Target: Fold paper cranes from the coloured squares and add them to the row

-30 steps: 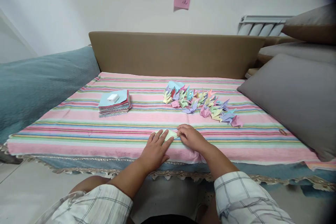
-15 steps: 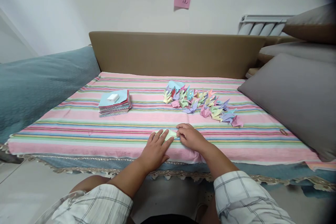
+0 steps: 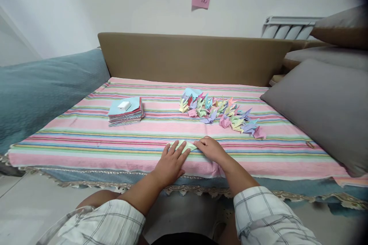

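1. Pale green folded paper (image 3: 188, 146) – lower centre of the frame, lying on the striped cloth (image 3: 155, 128) near its front edge, between the two hands.
2. Left hand (image 3: 170, 164): palm down, fingers fanned and slanting toward the upper right, tips resting on the paper's left part. Grip wide, hand laid over the sheet, not closed round it; thumb out to the right, below the paper.
3. Right hand (image 3: 212, 149): turned inward, fingers curled, thumb and fingertips gathered at the paper's pointed right end. Grip narrow (pinching or just pressing the tip – cannot tell).
4. Forearms come in from the lower left and lower right, converging on the paper; checked sleeves (image 3: 270, 214) pushed back toward the elbows.
5. Centre to right of centre, beyond the hands: a cluster of folded paper cranes (image 3: 225, 121), mixed colours, well apart from the left hand.
6. Left of centre: stack of paper (image 3: 126, 120), light blue sheet uppermost, small white block (image 3: 124, 106) on it.
7. Right edge: large grey cushion (image 3: 319, 111) leaning across the cloth.
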`<action>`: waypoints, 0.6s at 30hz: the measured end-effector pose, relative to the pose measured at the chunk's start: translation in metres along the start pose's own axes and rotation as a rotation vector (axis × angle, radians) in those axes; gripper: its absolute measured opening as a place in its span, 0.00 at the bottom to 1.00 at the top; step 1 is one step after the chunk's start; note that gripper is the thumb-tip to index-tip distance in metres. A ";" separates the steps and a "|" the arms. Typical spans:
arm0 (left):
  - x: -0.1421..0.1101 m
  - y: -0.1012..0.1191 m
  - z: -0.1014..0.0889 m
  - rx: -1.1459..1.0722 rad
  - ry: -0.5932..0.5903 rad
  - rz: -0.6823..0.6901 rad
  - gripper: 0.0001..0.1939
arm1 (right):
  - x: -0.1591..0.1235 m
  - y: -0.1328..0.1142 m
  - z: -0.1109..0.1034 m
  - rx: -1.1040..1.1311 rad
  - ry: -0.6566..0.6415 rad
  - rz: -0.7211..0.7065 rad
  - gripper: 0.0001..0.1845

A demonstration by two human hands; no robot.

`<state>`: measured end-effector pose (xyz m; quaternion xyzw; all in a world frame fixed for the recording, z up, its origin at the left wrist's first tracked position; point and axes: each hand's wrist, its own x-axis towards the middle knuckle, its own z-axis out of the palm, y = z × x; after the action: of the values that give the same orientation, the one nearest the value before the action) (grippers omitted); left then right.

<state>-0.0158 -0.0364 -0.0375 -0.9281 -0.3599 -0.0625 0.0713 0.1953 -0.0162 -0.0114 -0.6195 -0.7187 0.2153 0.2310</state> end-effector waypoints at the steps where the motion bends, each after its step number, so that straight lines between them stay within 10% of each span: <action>1: 0.000 0.000 0.000 0.001 0.002 0.000 0.42 | 0.000 0.001 0.000 0.017 -0.017 -0.002 0.25; 18: -0.001 0.001 0.001 0.011 0.016 -0.003 0.42 | 0.001 0.007 0.013 0.034 0.070 0.006 0.19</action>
<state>-0.0161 -0.0375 -0.0383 -0.9266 -0.3613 -0.0682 0.0793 0.1926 -0.0148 -0.0257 -0.6248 -0.7044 0.2066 0.2659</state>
